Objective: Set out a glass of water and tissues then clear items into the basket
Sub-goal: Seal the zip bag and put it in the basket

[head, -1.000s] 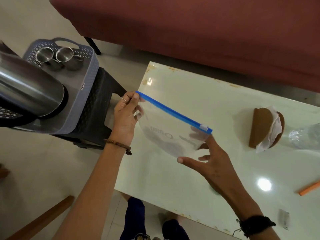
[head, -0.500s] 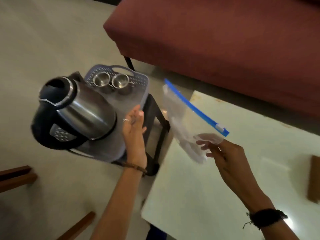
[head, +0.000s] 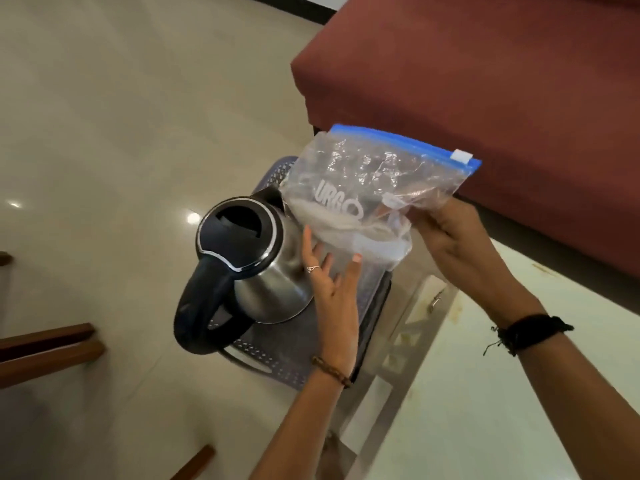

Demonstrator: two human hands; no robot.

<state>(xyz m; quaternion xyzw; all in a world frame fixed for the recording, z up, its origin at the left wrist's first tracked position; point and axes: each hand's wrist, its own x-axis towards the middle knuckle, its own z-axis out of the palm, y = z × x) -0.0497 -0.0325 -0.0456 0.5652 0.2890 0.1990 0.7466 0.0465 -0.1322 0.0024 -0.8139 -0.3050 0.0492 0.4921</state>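
Clearing stage: a zip-lock bag (head: 377, 181), pinched at its lower edge by the right hand (head: 450, 237), is held over the basket (head: 287, 355) beside the kettle (head: 256, 258), steadied by the left hand's (head: 332, 285) spread fingers; release judged outstanding.

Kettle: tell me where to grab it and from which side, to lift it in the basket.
Grip the black loop handle of the steel kettle, coming from the lower left. The kettle stands upright in the grey basket with the handle jutting towards that open side; the left hand and zip bag crowd the right.
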